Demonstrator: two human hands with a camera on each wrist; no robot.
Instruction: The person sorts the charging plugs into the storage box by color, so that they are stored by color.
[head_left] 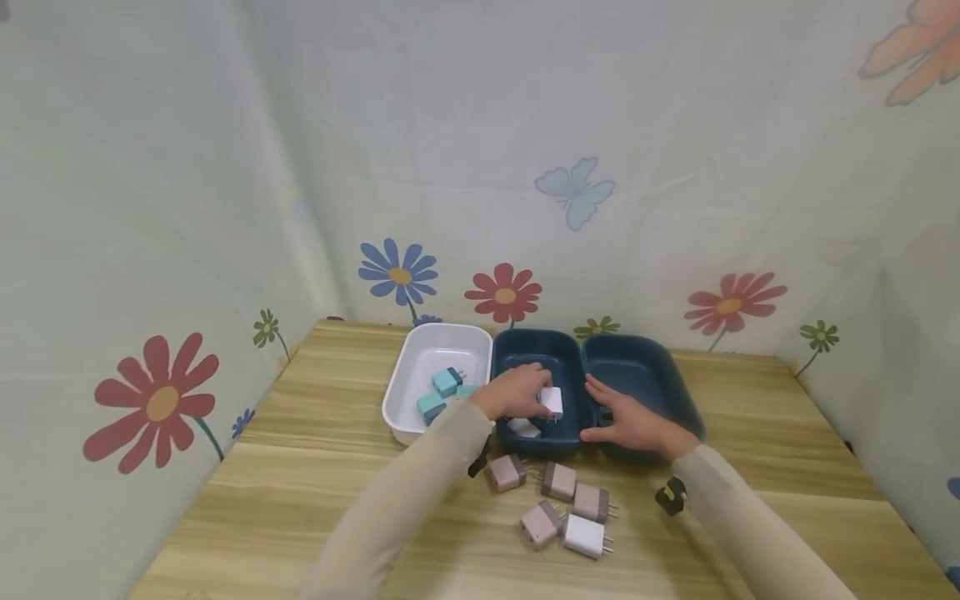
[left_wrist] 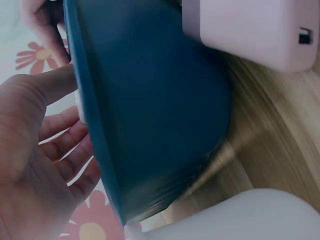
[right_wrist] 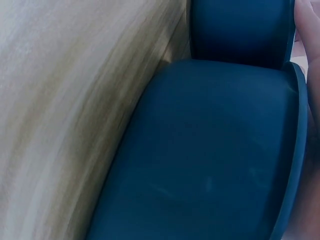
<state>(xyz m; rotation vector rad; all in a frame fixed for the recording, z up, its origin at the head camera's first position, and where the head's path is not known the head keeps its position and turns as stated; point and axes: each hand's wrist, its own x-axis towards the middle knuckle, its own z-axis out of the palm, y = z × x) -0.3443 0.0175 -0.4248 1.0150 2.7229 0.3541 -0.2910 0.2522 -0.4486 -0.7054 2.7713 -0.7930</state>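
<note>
The left hand [head_left: 517, 393] pinches a white plug [head_left: 552, 402] between thumb and fingers, inside the middle blue tray [head_left: 536, 446]. Another white plug [head_left: 523, 428] lies there too, maybe so whites stay together. The teal plugs [head_left: 431, 407] share the white tray [head_left: 431, 354]. Pink plugs [head_left: 542, 525] and a loose white plug [head_left: 584, 536] lie in front, on the tabletop [head_left: 300, 500]. The right hand [head_left: 633, 423] is open and grips nothing. It rests where the middle and right blue tray [head_left: 645, 375] meet, perhaps to keep them steady. Both arms reach forward, with the left hand tipped down.
</note>
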